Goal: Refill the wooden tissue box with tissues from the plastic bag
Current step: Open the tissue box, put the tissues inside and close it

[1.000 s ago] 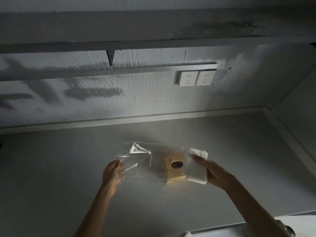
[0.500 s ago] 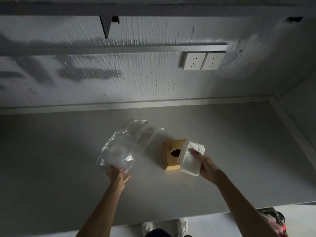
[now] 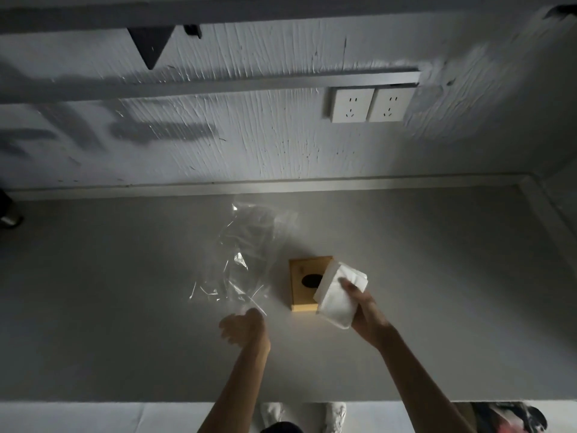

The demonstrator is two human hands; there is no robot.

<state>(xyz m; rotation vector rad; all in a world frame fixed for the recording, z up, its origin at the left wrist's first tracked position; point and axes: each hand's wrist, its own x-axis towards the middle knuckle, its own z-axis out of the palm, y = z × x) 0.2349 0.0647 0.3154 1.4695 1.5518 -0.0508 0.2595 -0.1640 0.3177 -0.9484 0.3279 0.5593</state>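
A small wooden tissue box (image 3: 301, 284) with a dark oval slot in its top sits on the grey counter (image 3: 437, 292). My right hand (image 3: 367, 310) grips a white stack of tissues (image 3: 338, 296), held tilted over the box's right side and covering part of it. A clear, crumpled plastic bag (image 3: 246, 260) hangs to the left of the box. My left hand (image 3: 243, 328) pinches the bag's near edge, and the bag looks empty.
A textured white wall rises behind the counter with a double power socket (image 3: 370, 104) and a metal rail (image 3: 218, 84) above it. A dark object (image 3: 9, 214) sits at the counter's far left edge. Shoes (image 3: 303, 414) and floor show below the counter's front edge.
My left hand has drawn the bag off to the left and toward me, away from the box. My right hand has stayed over the box with the tissues.
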